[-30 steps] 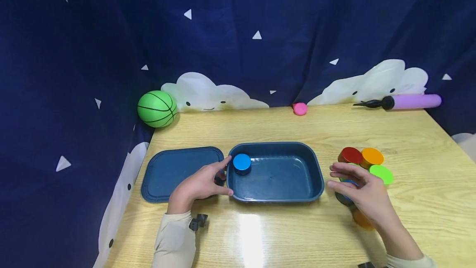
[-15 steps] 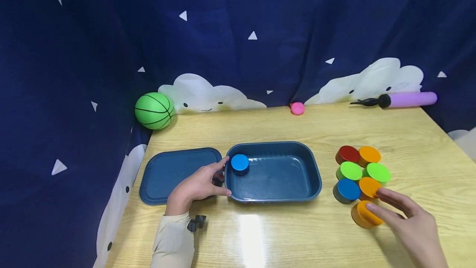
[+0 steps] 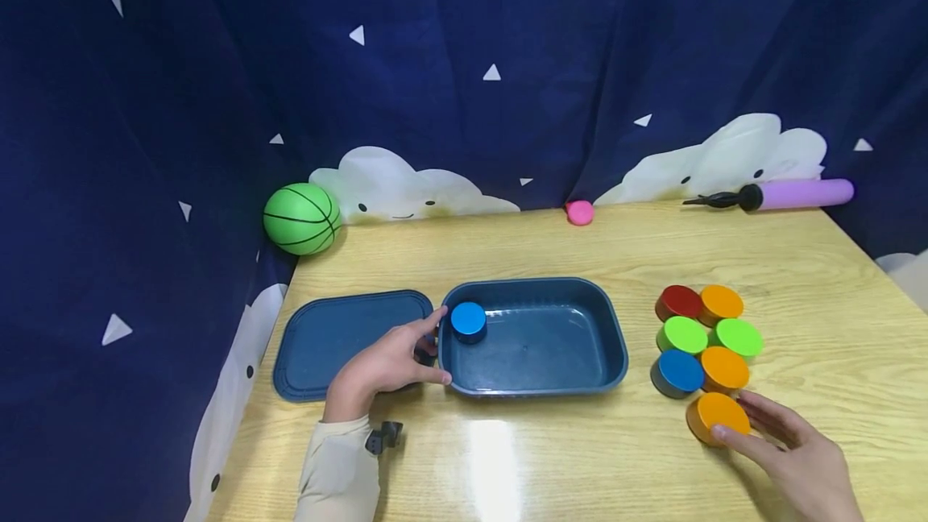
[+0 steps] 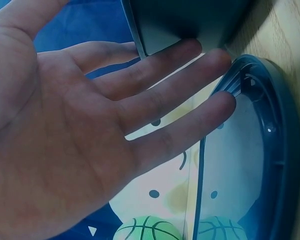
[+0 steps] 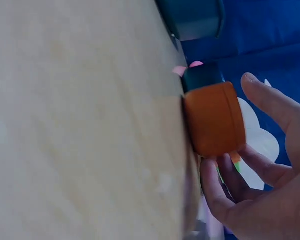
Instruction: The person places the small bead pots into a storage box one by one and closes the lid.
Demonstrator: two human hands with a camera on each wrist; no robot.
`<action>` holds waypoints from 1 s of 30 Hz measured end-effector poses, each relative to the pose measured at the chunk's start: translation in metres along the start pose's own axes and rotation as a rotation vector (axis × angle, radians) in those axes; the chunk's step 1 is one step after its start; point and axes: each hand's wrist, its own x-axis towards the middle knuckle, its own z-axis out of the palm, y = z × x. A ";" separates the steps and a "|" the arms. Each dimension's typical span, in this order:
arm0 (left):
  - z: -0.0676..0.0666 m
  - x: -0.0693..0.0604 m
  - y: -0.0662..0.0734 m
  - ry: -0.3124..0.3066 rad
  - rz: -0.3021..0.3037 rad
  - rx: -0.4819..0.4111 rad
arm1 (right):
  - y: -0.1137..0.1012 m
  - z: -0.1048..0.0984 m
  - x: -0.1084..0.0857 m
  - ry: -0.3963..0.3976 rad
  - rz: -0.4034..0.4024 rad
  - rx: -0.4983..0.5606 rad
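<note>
My left hand [image 3: 387, 358] lies at the left end of the dark blue open box [image 3: 544, 387], thumb and forefinger spread against its rim. In the left wrist view its fingers [image 4: 182, 95] are straight and hold nothing. A round blue-topped tub [image 3: 469, 321] stands inside the box. At the right, my right hand [image 3: 801, 453] is around the nearest orange round tub [image 3: 716, 416]. Right wrist view: fingertips touch or nearly touch one side of the orange tub [image 5: 215, 120], while the thumb [image 5: 267, 97] stays apart from it.
Beyond that tub cluster several round tubs: a blue one [image 3: 677, 373], an orange one [image 3: 725, 369], green ones, a red one. A dark blue lid [image 3: 341, 341] lies left of the box. Farther back are a green ball [image 3: 300, 218], a pink object [image 3: 580, 213] and a purple pump [image 3: 805, 193].
My right hand has moved from over the blue tub toward the near right, then in around the nearest orange tub. The left hand and the box have stayed put.
</note>
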 end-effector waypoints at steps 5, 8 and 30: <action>0.000 0.000 0.000 0.002 0.006 -0.003 | -0.005 0.006 -0.004 -0.029 0.006 0.028; 0.000 -0.001 0.001 0.002 0.002 -0.005 | -0.005 0.007 -0.005 -0.023 0.006 0.020; 0.000 -0.001 -0.001 -0.001 0.010 -0.002 | 0.005 0.014 0.004 0.039 0.007 0.005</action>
